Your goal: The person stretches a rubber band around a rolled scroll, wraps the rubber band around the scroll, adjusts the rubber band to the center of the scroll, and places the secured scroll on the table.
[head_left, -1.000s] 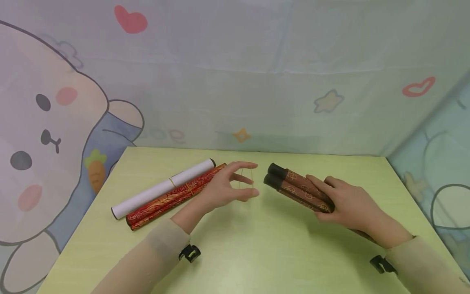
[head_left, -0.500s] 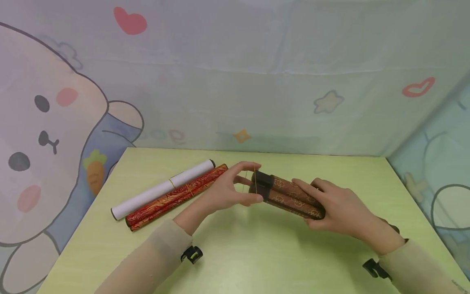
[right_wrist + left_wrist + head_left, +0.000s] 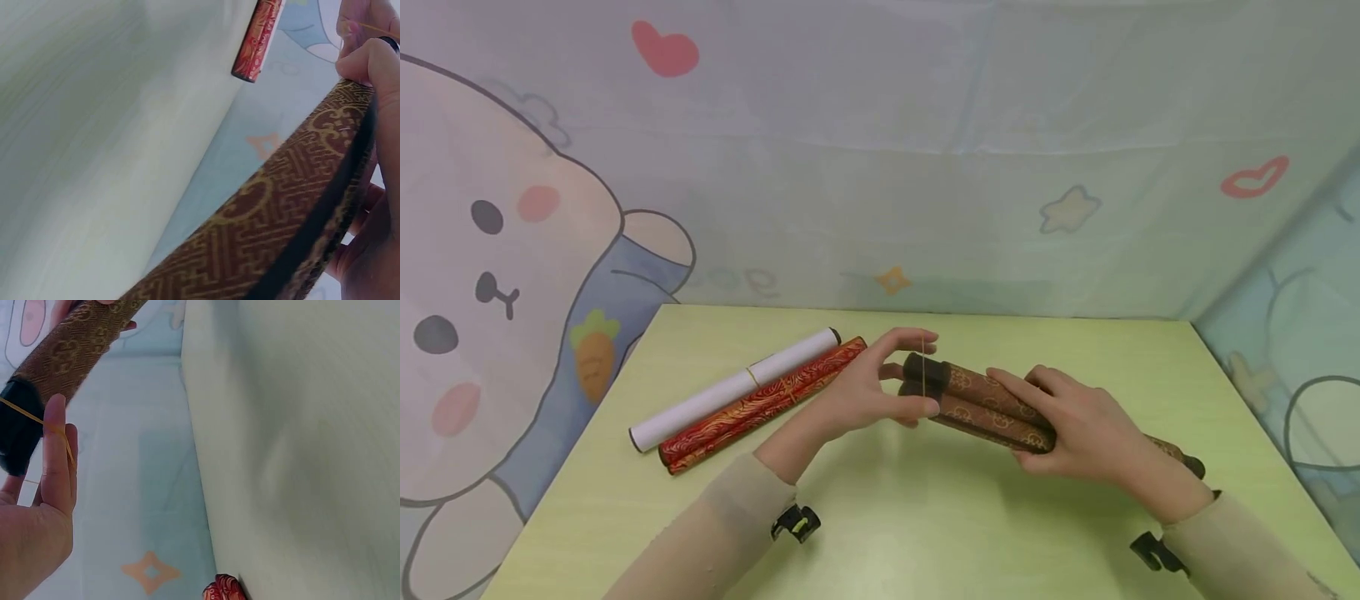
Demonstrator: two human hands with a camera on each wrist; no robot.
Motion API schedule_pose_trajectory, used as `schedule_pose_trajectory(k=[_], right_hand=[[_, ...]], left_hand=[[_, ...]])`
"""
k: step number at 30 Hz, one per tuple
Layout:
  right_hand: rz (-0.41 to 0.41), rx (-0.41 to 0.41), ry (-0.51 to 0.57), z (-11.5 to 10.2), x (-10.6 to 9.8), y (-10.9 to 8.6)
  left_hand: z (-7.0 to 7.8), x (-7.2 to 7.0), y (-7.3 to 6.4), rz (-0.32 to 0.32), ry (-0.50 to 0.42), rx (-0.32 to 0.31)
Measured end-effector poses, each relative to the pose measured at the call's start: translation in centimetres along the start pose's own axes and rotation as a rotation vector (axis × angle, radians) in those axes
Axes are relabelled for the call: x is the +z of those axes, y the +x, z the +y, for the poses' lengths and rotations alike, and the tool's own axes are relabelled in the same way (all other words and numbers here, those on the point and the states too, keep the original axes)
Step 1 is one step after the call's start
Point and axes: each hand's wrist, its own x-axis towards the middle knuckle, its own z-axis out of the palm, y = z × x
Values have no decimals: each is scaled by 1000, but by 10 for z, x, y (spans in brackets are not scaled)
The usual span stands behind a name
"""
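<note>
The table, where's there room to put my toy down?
Bare table shows in front, between the two sleeves, and in the far right corner, beyond the right hand. It's crowded around the white roll, red rolls, left hand and brown rolls.

Soft, even light filled the head view, leaving a pale glare on the table (image 3: 887, 533) at lower centre and faint, soft-edged shadows below the left hand (image 3: 857, 387) and right hand (image 3: 1086, 429). The cloth (image 3: 850, 167) behind looked greyish. Right of centre in the right wrist view, the roll's (image 3: 269, 200) pattern showed crisply; the star (image 3: 258, 148) behind was blurred.
</note>
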Motion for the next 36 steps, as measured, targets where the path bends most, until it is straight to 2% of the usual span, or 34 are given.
schedule_pose_trajectory(k=[5,10,22,29,36], right_hand=[[48,-2,22,-2,2,3],[98,-5,50,-3,6,5],[126,31,104,-8,12,9],[134,95,154,-6,15,9],[147,111,199,-5,23,12]], left_hand=[[-2,1,-2,-13,-38,-39],[-7,5,-2,-29,-44,-29],[-13,11,-3,-2,-60,-62],[-16,10,-7,51,-20,-109],[-12,15,-7,45,12,-146]])
